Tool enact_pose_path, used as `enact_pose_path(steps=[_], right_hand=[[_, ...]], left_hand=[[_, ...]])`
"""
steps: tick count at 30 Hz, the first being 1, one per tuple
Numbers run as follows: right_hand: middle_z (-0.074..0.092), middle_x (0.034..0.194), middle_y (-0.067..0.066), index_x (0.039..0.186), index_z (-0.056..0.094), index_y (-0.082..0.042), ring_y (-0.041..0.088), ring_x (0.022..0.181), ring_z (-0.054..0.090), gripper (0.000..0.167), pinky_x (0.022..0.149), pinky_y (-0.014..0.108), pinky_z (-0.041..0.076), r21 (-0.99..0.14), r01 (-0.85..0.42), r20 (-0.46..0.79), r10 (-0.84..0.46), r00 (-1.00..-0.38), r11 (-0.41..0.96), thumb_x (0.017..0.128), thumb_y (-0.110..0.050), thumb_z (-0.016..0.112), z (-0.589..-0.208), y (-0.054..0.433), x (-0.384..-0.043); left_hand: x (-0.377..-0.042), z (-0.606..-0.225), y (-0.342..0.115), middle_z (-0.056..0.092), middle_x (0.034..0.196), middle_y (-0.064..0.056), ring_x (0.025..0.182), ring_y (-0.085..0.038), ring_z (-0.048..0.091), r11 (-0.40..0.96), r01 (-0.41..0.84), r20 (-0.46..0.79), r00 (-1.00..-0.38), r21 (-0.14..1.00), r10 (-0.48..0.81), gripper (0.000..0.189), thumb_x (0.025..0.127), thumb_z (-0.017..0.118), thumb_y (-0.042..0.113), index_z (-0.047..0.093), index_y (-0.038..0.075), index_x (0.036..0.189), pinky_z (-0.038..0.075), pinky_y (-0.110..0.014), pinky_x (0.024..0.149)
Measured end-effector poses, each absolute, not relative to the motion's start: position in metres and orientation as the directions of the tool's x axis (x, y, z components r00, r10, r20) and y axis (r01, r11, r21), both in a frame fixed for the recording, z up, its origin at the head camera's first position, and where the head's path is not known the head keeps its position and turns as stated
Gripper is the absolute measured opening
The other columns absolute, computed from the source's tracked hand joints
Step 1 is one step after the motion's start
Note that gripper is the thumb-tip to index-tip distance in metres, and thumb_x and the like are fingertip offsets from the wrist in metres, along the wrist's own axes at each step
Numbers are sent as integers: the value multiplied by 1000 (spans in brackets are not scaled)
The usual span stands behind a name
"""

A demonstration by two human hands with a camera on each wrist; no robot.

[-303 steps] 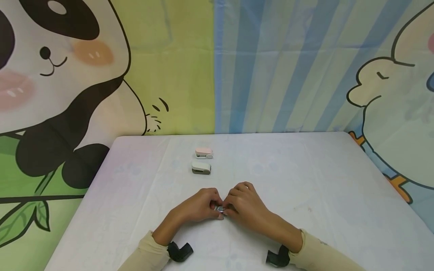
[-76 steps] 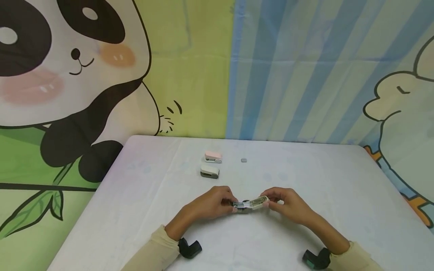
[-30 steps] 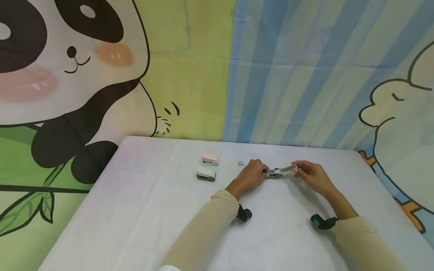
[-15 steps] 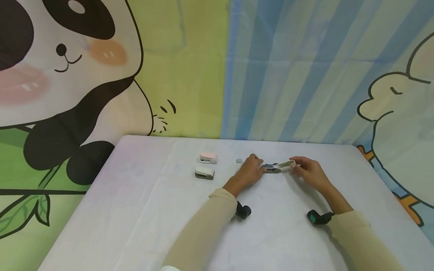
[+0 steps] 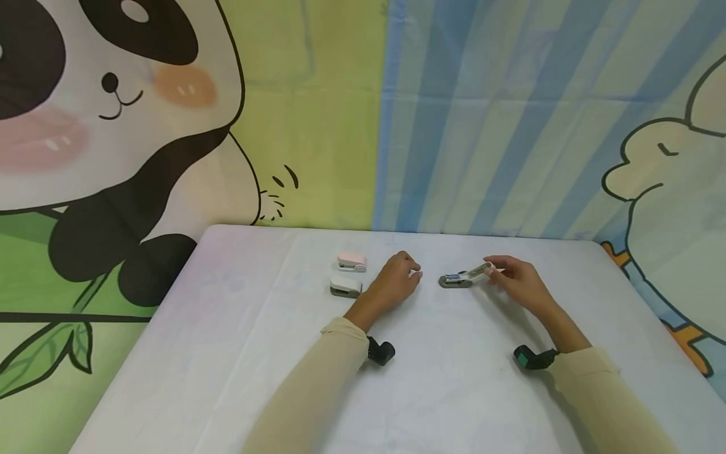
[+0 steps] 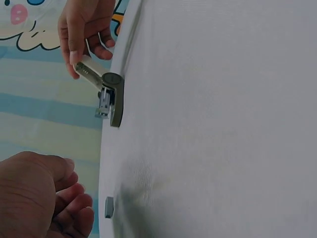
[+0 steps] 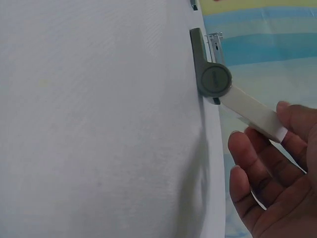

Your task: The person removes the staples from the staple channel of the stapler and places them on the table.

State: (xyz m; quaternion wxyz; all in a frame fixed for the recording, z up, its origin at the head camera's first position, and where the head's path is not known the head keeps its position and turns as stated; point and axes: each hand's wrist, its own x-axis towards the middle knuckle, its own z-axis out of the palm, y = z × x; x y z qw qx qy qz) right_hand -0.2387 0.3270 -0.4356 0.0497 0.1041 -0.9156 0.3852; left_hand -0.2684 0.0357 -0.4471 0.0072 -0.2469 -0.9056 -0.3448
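An opened stapler (image 5: 456, 279) rests on the white table, its grey base down and its metal staple rail exposed. My right hand (image 5: 517, 282) pinches the end of its raised white top arm (image 7: 255, 114) between thumb and forefinger, the other fingers loosely bent. My left hand (image 5: 395, 277) is off the stapler, to its left, with loosely curled fingers and nothing visible in them. Close to those fingers, a small grey block (image 6: 109, 207) sits on the table in the left wrist view; it appears apart from the hand. In the head view the left hand seems to cover it.
Two more staplers stand left of my left hand: a pink one (image 5: 352, 262) at the back and a white one with a grey base (image 5: 346, 287) nearer. Printed cloth hangs behind the table (image 5: 227, 353).
The left hand has let go of the stapler's base and moved left toward the small grey block. Earlier, both hands carried the opened stapler back and right. The right hand keeps its pinch.
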Motion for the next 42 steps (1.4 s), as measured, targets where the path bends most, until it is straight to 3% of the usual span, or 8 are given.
enact_pose_path(steps=[5, 8, 12, 17, 23, 32, 38, 42], right_hand=[[59, 126, 21, 134, 54, -1, 38, 116, 53, 49, 90, 53, 44, -673, -215, 203, -104, -974, 708, 100, -37, 53, -430, 321, -245], [57, 129, 20, 133, 55, -1, 38, 121, 48, 49, 94, 57, 39, -679, -236, 274, -58, -960, 695, 100, -38, 53, -424, 310, -246], [61, 120, 14, 126, 61, -4, 29, 109, 52, 40, 84, 42, 43, -663, -328, 398, -54, -916, 673, 99, -33, 57, -411, 282, -244], [66, 110, 5, 120, 66, -7, 16, 90, 57, 27, 74, 22, 45, -653, -473, 467, -177, -867, 592, 97, -21, 62, -399, 243, -239], [67, 111, 7, 124, 64, -9, 19, 81, 62, 29, 69, 30, 51, -687, -525, 428, -304, -851, 502, 95, -14, 64, -407, 211, -239], [65, 107, 14, 128, 61, -11, 35, 76, 62, 30, 56, 32, 46, -791, -410, 263, -353, -898, 455, 101, -24, 54, -429, 172, -240], [64, 115, 9, 129, 60, -6, 21, 74, 62, 34, 57, 33, 49, -778, -387, 169, -429, -888, 495, 98, -21, 59, -439, 152, -242], [60, 123, 11, 130, 58, -5, 16, 75, 61, 37, 58, 32, 49, -782, -383, 101, -506, -856, 492, 97, -22, 61, -442, 143, -244]], left_hand=[[-266, -443, 15, 59, 108, -8, 100, -19, 57, 639, 448, 218, -887, 625, 408, 21, 96, 61, 15, 72, 1, 109, 47, -30, 87], [-264, -443, 9, 59, 107, -9, 98, -20, 57, 629, 460, 236, -881, 627, 410, 21, 96, 62, 14, 72, 1, 109, 46, -31, 86], [-261, -441, 5, 59, 107, -9, 98, -19, 57, 624, 487, 256, -868, 611, 426, 21, 96, 62, 14, 72, 1, 109, 47, -30, 85], [-260, -432, 3, 60, 106, -9, 98, -21, 58, 589, 537, 319, -840, 604, 440, 22, 96, 63, 16, 72, -1, 108, 47, -32, 86], [-261, -421, -7, 66, 108, -10, 104, -24, 60, 576, 556, 337, -828, 600, 448, 22, 94, 64, 14, 71, -2, 107, 45, -37, 93], [-259, -421, -31, 67, 109, -13, 110, -28, 58, 593, 540, 323, -839, 598, 438, 23, 93, 65, 14, 71, -3, 108, 42, -40, 98], [-254, -425, -58, 66, 107, -11, 106, -29, 58, 614, 515, 347, -857, 598, 381, 21, 91, 68, 13, 72, -3, 105, 44, -40, 94], [-249, -432, -75, 65, 110, -9, 106, -27, 55, 657, 455, 296, -891, 601, 345, 27, 90, 70, 20, 72, 2, 109, 43, -42, 92]])
